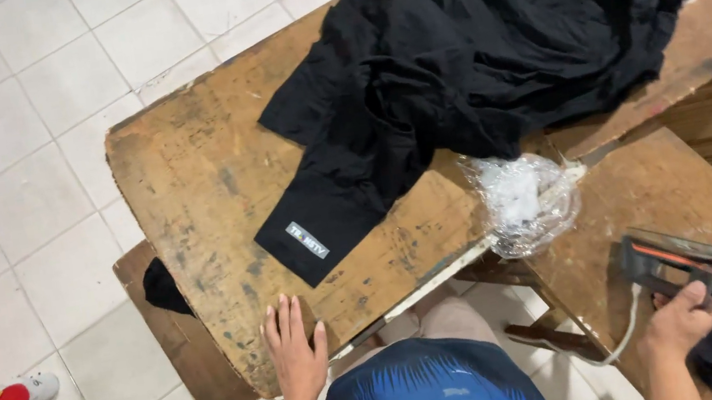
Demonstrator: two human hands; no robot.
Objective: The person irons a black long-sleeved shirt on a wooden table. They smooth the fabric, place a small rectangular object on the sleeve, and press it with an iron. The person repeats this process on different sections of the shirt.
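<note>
Left hand (294, 348) flat on wooden table (187, 187); right hand (681, 321) gripping iron (675, 257).

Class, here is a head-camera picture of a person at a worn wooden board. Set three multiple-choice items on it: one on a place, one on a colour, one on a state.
1. Where is the left hand?
A. flat on the wooden board's near edge
B. on the garment
C. on the floor

2. What colour is the garment on the board?
A. white
B. black
C. red

3. How does the garment lie?
A. neatly folded
B. on a hanger
C. crumpled

Answers: 1 A, its palm lies on bare wood; 2 B, the cloth is black throughout; 3 C, it is bunched in creases.

The right hand grips an iron.
</note>
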